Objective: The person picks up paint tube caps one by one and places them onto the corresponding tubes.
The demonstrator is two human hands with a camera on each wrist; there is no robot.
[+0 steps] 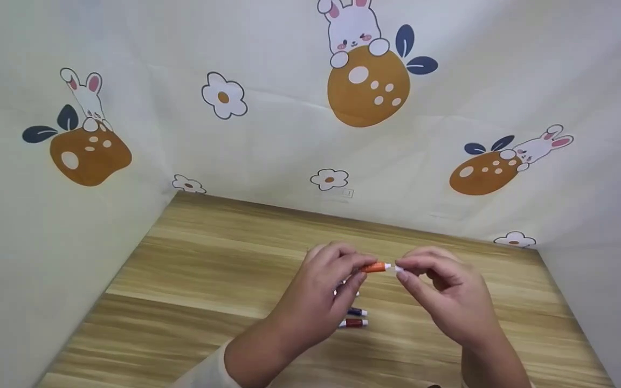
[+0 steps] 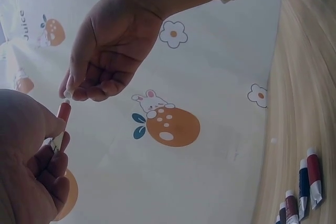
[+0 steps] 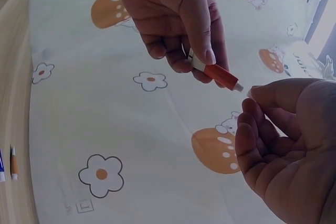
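Note:
Between the thumb and fingers of my left hand is a small orange paint tube, its white nozzle pointing toward the right hand. My right hand pinches a small white cap with thumb and index finger. In the right wrist view, a narrow gap separates the cap from the tube's nozzle. Both hands are raised above the wooden table. Fingers cover the tube's rear part in the head view.
On the wood-grain table lie more capped tubes, including a red tube and a dark blue tube; the left hand partly hides them in the head view. A pale cloth printed with rabbits and oranges surrounds the table's back and sides.

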